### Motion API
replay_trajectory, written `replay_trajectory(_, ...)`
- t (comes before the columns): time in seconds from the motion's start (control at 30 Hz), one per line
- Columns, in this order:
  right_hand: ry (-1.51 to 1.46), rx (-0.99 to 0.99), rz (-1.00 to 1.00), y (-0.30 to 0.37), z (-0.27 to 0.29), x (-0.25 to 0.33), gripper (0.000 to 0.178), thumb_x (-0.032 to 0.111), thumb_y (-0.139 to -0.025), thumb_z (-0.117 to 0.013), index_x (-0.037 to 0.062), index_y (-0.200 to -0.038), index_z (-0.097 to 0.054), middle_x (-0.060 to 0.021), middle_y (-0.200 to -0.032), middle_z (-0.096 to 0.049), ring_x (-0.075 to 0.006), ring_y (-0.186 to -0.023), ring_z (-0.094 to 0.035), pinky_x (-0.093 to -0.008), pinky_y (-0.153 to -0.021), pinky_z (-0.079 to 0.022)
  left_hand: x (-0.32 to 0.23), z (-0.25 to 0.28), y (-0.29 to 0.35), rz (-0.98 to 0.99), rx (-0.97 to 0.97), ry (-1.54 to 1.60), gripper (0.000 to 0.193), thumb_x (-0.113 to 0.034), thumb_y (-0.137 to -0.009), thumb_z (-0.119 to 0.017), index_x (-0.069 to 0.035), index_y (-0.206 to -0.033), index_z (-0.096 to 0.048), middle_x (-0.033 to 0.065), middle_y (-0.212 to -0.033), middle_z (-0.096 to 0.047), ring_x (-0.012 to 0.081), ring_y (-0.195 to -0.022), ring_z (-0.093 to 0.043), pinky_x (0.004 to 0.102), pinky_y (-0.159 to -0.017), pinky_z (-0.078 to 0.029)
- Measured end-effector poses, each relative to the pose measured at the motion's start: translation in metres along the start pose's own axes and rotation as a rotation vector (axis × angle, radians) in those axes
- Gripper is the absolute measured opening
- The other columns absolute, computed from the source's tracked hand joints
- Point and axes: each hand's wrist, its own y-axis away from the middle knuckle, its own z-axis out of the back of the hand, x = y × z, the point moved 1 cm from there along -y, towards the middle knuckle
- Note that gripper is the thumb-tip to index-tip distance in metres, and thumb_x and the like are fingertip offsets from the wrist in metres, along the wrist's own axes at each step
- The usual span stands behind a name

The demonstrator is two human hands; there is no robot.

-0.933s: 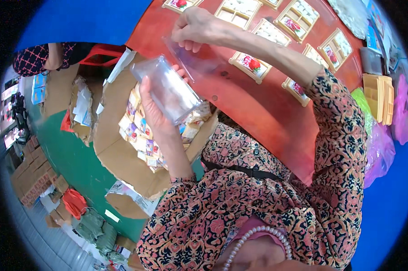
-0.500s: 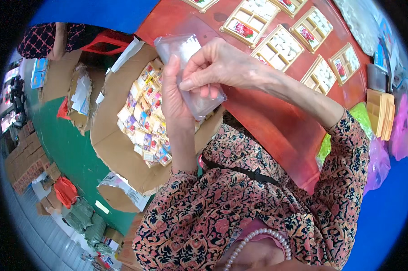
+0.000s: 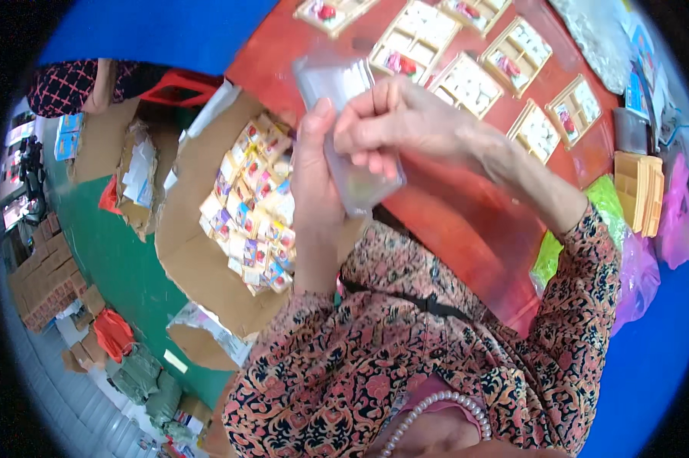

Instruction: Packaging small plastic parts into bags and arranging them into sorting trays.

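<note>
The left hand (image 3: pixel 317 172) clasps one clear plastic stack (image 3: pixel 362 191) near the red table's (image 3: pixel 455 202) left edge; the right hand (image 3: pixel 386 122), earlier holding a sheet away, now curls against it, its grip impossible to tell. Seven sectioned trays (image 3: pixel 516 55) lie toward the table's far edge.

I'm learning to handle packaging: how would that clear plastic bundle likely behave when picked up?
The clear plastic bundle is probably slippery, given its glossy shine. It may be fairly stiff, since it juts past the left hand without drooping. Its straight-edged, flattish shape seems unlikely to roll.
</note>
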Motion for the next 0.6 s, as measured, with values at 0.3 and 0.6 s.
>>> replay_trajectory(0.3,1.017,-0.303,0.356,0.024,0.001,0.079,0.012,0.01,-0.075,-0.052,0.0001,-0.07,-0.05,-0.0054,-0.056,-0.05,-0.0137,-0.055,-0.052,-0.0309,-0.049,-0.037,-0.02,0.008,0.014,-0.245,-0.281,0.008,0.054,-0.036,-0.084,-0.054,0.002,-0.121,-0.042,0.0166,-0.107,-0.057,0.0261,-0.093,-0.059,0.0379,-0.081,-0.05)
replay_trajectory(0.6,2.369,-0.403,0.85,-0.08,0.092,0.083,0.009,0.009,-0.07,-0.058,0.0027,-0.073,-0.051,-0.0073,-0.074,-0.051,-0.0177,-0.068,-0.056,-0.0301,-0.052,-0.046,-0.041,0.015,-0.007,-0.267,-0.262,-0.032,0.059,-0.042,-0.087,-0.046,0.003,-0.125,-0.039,0.0236,-0.115,-0.051,0.0316,-0.101,-0.056,0.0455,-0.087,-0.047)
